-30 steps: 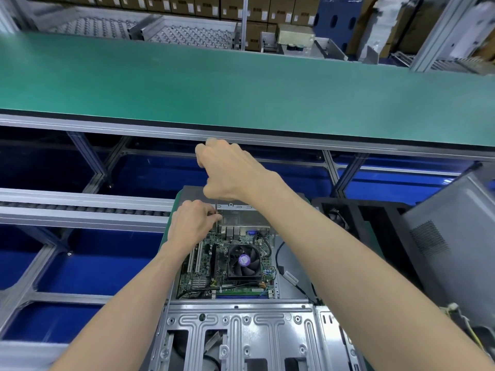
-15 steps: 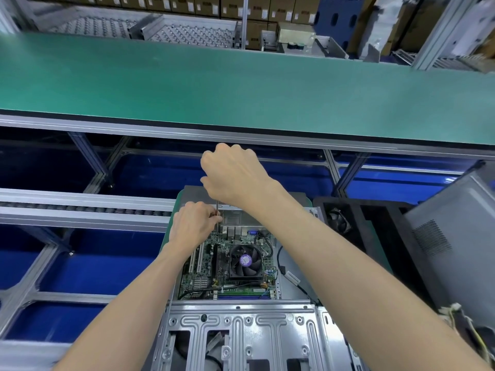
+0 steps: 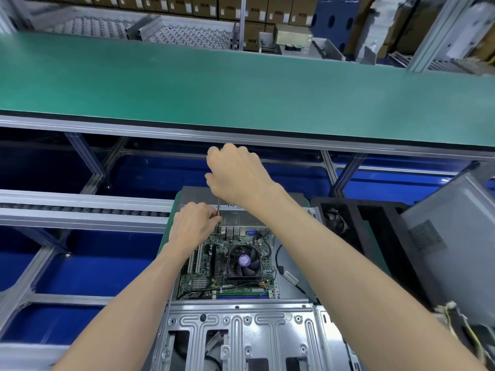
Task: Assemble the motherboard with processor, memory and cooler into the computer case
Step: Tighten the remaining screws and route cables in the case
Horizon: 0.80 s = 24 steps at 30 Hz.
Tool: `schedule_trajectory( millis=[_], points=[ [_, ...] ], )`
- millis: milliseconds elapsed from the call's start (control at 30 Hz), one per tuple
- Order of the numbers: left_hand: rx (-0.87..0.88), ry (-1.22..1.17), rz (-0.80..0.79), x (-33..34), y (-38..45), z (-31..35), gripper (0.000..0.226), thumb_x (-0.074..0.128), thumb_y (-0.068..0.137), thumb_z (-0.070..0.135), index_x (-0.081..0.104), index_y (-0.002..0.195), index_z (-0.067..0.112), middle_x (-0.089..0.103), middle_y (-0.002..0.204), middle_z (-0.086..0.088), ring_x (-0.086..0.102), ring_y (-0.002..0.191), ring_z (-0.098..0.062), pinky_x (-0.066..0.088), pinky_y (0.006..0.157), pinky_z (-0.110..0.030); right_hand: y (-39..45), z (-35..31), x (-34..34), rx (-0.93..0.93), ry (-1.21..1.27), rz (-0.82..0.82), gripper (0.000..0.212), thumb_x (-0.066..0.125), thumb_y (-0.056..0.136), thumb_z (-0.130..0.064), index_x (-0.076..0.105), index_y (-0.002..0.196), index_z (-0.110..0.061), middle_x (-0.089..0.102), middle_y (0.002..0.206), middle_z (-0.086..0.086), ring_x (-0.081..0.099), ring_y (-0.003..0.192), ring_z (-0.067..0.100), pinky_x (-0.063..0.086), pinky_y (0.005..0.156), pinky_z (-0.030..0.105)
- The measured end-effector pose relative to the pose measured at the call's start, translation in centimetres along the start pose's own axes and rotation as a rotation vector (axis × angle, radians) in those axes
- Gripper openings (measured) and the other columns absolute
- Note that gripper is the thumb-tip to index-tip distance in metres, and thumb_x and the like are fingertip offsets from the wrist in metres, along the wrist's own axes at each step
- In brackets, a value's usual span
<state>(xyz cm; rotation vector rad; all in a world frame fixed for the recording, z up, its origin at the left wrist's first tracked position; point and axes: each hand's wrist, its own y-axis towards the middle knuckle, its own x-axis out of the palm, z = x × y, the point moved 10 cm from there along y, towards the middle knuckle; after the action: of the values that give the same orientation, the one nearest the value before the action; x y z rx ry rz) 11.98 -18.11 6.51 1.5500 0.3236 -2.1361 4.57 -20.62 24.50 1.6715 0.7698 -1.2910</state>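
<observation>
Both hands [image 3: 235, 175] hold a screwdriver [image 3: 218, 207] over the motherboard [image 3: 230, 263].

Both bare forearms reach up from the bottom of the frame toward its middle. The right hand [image 3: 237, 176] is the higher of the two, just above center, knuckles toward the camera, fingers curled into a fist around the top of a thin screwdriver [image 3: 218, 207]. The left hand [image 3: 194, 226] sits just below and to its left, its fingertips pinching the shaft low down.
</observation>
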Motion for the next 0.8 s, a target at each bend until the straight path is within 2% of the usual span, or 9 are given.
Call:
schedule_trajectory(
  millis=[67,200,267,367,433,500,633,700,800],
  points=[
    [0.008,0.016,0.008,-0.06,-0.10,0.14,0.028,0.065,0.090,0.039,0.072,0.073,0.017,0.056,0.060,0.000,0.054,0.069,-0.027,0.045,0.058,-0.033,-0.17,0.02,-0.08,0.009,-0.046,0.024,0.021,0.058,0.093,-0.020,0.040,0.085,-0.013,0.028,0.069,-0.002,0.042,0.069,0.027,0.029,0.058,0.035],
    [-0.009,0.011,0.006,0.01,-0.06,0.00,0.029,0.064,0.089,0.037,0.069,0.071,0.016,0.063,0.066,-0.005,0.058,0.074,-0.031,0.052,0.061,-0.036,0.00,-0.47,0.23,-0.065,0.077,-0.094,0.021,0.064,0.077,-0.013,0.051,0.093,-0.010,0.047,0.092,0.005,0.046,0.075,0.028,0.035,0.059,0.036],
    [-0.005,0.017,0.000,0.06,-0.03,0.01,0.028,0.064,0.090,0.037,0.070,0.072,0.017,0.063,0.066,-0.005,0.059,0.073,-0.030,0.052,0.061,-0.036,0.09,-0.37,0.08,-0.045,0.057,-0.077,0.017,0.062,0.082,-0.012,0.047,0.089,-0.010,0.044,0.082,0.003,0.046,0.075,0.028,0.033,0.057,0.034],
    [0.007,0.038,-0.003,0.05,0.02,0.21,0.027,0.063,0.090,0.039,0.072,0.075,0.019,0.063,0.065,-0.004,0.056,0.071,-0.029,0.049,0.059,-0.034,0.23,0.07,-0.47,0.000,-0.048,-0.017,0.023,0.058,0.093,-0.020,0.038,0.085,-0.013,0.026,0.069,-0.003,0.042,0.073,0.028,0.032,0.061,0.036],
    [0.006,0.043,-0.006,0.00,-0.03,0.27,0.028,0.062,0.091,0.040,0.072,0.074,0.019,0.060,0.064,-0.002,0.054,0.072,-0.028,0.049,0.059,-0.034,0.32,-0.08,-0.24,-0.038,0.001,-0.071,0.019,0.061,0.088,-0.019,0.044,0.089,-0.012,0.036,0.075,0.000,0.045,0.076,0.028,0.033,0.062,0.036],
    [0.005,0.049,-0.004,-0.03,-0.04,0.24,0.029,0.062,0.091,0.040,0.071,0.074,0.018,0.057,0.062,-0.001,0.054,0.072,-0.028,0.048,0.059,-0.034,0.32,-0.24,-0.08,-0.064,0.085,-0.123,0.021,0.063,0.081,-0.014,0.050,0.097,-0.009,0.050,0.090,0.004,0.049,0.079,0.028,0.034,0.060,0.034],
    [0.034,0.096,0.005,0.04,-0.09,0.51,0.029,0.062,0.090,0.039,0.069,0.071,0.019,0.055,0.060,0.001,0.051,0.066,-0.027,0.036,0.052,-0.031,0.01,0.32,-0.60,0.008,-0.059,-0.006,0.025,0.058,0.096,-0.028,0.039,0.092,-0.013,0.040,0.084,0.002,0.044,0.075,0.029,0.033,0.063,0.036],
    [0.034,0.101,-0.002,0.11,-0.03,0.50,0.029,0.062,0.090,0.040,0.069,0.070,0.019,0.058,0.063,0.000,0.054,0.067,-0.028,0.037,0.052,-0.031,0.03,0.11,-0.50,-0.020,-0.049,-0.016,0.026,0.061,0.093,-0.029,0.040,0.092,-0.013,0.040,0.085,0.001,0.045,0.076,0.028,0.031,0.062,0.035],
    [0.027,0.092,-0.008,0.16,0.03,0.37,0.030,0.061,0.091,0.040,0.070,0.074,0.018,0.063,0.068,-0.002,0.058,0.071,-0.029,0.042,0.055,-0.032,0.17,-0.27,-0.27,-0.076,0.071,-0.098,0.022,0.064,0.080,-0.015,0.051,0.097,-0.010,0.049,0.094,0.004,0.049,0.078,0.028,0.026,0.053,0.030]
  ],
)
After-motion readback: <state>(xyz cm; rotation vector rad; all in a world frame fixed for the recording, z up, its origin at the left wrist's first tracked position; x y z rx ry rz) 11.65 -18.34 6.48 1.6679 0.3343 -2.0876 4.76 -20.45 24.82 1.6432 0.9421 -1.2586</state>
